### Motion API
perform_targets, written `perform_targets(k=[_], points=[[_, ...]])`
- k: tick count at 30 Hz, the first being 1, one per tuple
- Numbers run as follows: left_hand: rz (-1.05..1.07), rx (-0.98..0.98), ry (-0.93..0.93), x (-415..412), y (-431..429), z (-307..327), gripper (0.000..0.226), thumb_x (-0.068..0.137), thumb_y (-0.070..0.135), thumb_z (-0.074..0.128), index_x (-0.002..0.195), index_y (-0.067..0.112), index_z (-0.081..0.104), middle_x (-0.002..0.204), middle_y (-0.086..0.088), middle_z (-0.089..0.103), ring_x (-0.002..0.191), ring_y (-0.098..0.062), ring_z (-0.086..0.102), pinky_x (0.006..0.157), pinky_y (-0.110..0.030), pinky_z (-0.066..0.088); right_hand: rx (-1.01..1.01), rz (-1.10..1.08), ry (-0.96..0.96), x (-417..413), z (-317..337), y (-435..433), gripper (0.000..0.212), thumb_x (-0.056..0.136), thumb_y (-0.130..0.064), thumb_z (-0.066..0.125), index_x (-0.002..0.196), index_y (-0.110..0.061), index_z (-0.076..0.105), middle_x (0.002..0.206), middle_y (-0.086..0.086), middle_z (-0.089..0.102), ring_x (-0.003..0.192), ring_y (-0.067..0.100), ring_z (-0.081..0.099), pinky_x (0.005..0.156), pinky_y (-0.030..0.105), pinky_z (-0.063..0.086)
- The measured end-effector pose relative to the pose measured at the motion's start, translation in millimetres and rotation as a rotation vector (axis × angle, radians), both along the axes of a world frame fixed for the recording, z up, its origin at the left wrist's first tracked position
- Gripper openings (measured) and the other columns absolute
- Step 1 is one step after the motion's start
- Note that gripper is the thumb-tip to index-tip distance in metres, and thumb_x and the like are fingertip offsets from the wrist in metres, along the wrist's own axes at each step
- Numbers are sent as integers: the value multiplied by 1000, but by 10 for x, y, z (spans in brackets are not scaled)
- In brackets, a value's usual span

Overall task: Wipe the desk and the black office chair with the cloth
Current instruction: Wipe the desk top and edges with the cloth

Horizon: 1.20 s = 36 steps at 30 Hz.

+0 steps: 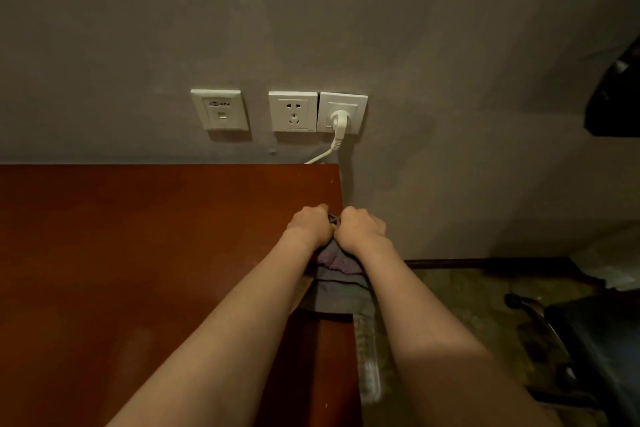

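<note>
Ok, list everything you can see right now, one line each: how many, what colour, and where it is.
desk: one, reddish-brown, lower left, against the wall
cloth: one, grey with purple, bunched at the desk's right edge
office chair: one, black, lower right, partly out of view
wall plates: three, white, in a row above the desk's back edge
plug: one, white, in the rightmost plate
cable: one, white, from the plug down to the desk's back edge
dark object: one, black, right edge, cannot tell what it is
left hand: one, grips the cloth
right hand: one, grips the cloth, beside the left hand
</note>
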<state>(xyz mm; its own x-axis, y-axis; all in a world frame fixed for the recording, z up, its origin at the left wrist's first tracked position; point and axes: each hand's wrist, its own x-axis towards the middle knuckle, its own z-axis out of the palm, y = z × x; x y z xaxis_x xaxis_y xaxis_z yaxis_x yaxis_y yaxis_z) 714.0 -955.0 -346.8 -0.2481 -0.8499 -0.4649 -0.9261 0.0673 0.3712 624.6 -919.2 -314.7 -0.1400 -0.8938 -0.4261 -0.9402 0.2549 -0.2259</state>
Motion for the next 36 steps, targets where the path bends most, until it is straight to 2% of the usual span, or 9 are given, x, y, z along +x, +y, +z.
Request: perform_targets(k=[9,13,17,26,29,36], points=[[-114,83,-1,-17,620,82,27,96,18,40,118,5,48,121,-21,56,108,-38,55,84,-40,46,98,33,68,13,84,608,32,98,-25,43,122,-8,55,127,14,56,116,30,54,89,33,44],[-51,-21,63,12,686,302,29,96,22,41,119,4,44,120,-21,55,107,-39,55,82,-39,45,-8,-13,55,31,218,711,31,98,-23,39,116,-6,59,123,16,58,114,31,53,87,33,44],[23,-131,103,145,588,493,29,94,25,45,115,6,43,120,-21,56,109,-41,53,84,-40,43,-141,-65,-3,120,341,640,33,95,-18,41,122,-9,57,127,17,53,119,33,48,93,36,41],[269,-339,131,399,-70,568,28,96,24,43,116,5,44,120,-22,55,110,-41,52,84,-41,41,-375,30,-108,326,227,-118,34,99,-19,35,130,-15,50,129,14,43,122,32,38,96,40,37],[351,-371,125,380,-334,454,28,97,24,42,117,5,44,118,-21,55,107,-40,53,80,-41,41,-423,95,-80,334,84,-449,35,99,-15,35,131,-15,50,131,13,42,122,31,36,99,39,32],[384,-351,72,326,-782,30,28,97,24,43,117,8,53,119,-21,56,108,-39,53,84,-39,43,-326,247,-5,278,-308,-1007,34,99,-15,35,130,-15,50,135,10,38,127,30,33,101,40,30]])
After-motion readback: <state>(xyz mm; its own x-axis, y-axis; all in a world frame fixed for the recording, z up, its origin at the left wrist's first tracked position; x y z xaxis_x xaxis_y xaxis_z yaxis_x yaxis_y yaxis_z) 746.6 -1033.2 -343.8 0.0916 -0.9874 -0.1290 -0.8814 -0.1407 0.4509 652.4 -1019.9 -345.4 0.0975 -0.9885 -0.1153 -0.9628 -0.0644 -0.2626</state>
